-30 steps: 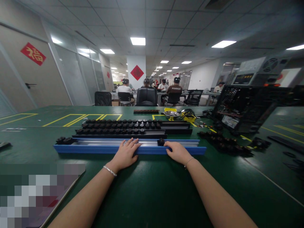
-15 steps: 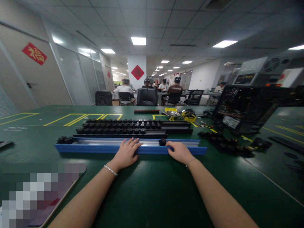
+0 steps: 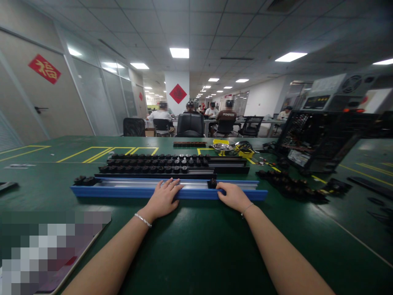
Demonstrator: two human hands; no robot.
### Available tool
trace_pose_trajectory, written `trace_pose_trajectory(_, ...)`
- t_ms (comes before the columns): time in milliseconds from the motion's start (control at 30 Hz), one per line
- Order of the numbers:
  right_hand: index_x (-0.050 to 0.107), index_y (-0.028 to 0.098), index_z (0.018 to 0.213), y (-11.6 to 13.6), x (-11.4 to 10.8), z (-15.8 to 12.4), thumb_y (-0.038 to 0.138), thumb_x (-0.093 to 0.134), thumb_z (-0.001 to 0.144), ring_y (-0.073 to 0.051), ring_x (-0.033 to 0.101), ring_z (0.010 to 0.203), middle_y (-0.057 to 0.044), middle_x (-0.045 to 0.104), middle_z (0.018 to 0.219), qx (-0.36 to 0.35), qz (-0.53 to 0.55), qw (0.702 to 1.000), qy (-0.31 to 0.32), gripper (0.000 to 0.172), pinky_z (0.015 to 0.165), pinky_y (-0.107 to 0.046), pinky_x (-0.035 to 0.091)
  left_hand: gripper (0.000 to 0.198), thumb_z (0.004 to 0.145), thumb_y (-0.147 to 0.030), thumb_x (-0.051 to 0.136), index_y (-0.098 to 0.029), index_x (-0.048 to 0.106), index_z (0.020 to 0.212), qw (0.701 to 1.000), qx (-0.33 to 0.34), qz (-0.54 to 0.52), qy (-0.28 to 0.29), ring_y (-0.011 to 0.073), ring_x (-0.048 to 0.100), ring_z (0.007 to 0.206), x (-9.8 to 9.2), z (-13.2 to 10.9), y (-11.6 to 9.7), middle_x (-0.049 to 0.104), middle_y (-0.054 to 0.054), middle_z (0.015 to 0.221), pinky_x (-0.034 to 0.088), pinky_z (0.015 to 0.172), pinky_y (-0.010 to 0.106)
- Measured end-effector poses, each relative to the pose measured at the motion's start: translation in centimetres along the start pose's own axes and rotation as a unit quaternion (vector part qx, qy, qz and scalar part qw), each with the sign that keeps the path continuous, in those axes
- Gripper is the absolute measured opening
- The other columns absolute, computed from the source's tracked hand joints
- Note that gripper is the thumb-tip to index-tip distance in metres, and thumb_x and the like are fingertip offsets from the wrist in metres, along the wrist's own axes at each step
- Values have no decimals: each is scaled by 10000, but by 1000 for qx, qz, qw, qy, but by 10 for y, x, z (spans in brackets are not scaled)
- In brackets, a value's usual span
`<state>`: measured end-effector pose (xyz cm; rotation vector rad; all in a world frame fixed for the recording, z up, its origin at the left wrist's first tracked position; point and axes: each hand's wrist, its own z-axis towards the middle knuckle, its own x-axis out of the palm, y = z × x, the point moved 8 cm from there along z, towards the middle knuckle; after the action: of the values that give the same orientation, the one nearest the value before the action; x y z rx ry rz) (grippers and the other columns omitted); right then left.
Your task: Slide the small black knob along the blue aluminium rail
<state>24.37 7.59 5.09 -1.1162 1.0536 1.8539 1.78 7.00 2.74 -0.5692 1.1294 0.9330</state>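
A long blue rail (image 3: 123, 192) with a silvery inner channel lies across the table in front of me. My left hand (image 3: 164, 198) rests over its near edge with fingers spread, holding nothing. In the channel, to the right, sits a small black part (image 3: 212, 183). The curled fingers of my right hand (image 3: 231, 196) are closed at its right side, with the hand over the rail's near wall; the fingertips are partly hidden. More black parts (image 3: 84, 180) stand at the rail's left end.
Behind the rail lie rows of black parts (image 3: 147, 169) on dark rails. A heap of black pieces (image 3: 291, 184) and an open computer case (image 3: 316, 139) are on the right. A metal bowl (image 3: 221, 146) stands farther back. A blurred-out flat item (image 3: 61, 258) lies front left.
The black part in the channel and my right hand have shifted slightly to the right. My left hand stays in place.
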Motion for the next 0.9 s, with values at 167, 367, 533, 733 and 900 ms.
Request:
trace_pose_trajectory(167, 621, 221, 859, 0, -1, 0, 228, 461, 774, -157, 573, 811, -19, 661, 869, 8, 4, 1000, 3, 181, 729, -247, 383, 581, 735, -306, 517, -303, 390, 1302, 1000, 1, -5, -3, 285, 280, 1314, -1, 0, -1, 357, 49, 1427, 202, 1048, 535)
trace_pose_trajectory(367, 619, 240, 872, -2, -2, -2, 259, 475, 775, -159, 570, 800, -13, 663, 875, 25, -20, 999, 2, 174, 689, -243, 367, 581, 733, -303, 523, -306, 392, 1299, 1000, 1, -4, -4, 281, 277, 1316, -2, 0, -1, 361, 45, 1425, 201, 1049, 530)
trace_pose_trajectory(533, 618, 230, 850, -1, -3, -1, 257, 477, 770, -155, 564, 779, -12, 655, 846, 13, -17, 1000, -3, 164, 686, -239, 364, 584, 731, -298, 526, -304, 392, 1299, 1000, 1, -1, -2, 283, 283, 1313, -1, 0, -1, 359, 46, 1426, 208, 1047, 527)
trace_pose_trajectory(733, 619, 218, 829, -2, -4, -1, 242, 472, 772, -155, 563, 790, -18, 653, 840, 11, -7, 1000, -4, 159, 704, -239, 368, 579, 738, -300, 519, -302, 388, 1302, 1000, 3, -2, -3, 284, 279, 1314, -2, 0, -1, 356, 46, 1428, 205, 1048, 531)
trace_pose_trajectory(900, 613, 218, 815, -1, -5, -2, 237, 471, 768, -149, 561, 768, -14, 648, 821, 6, 1, 1000, -9, 150, 693, -238, 370, 578, 738, -303, 517, -306, 388, 1301, 1000, 1, -3, 1, 285, 281, 1313, -2, 0, -1, 357, 44, 1427, 204, 1047, 533)
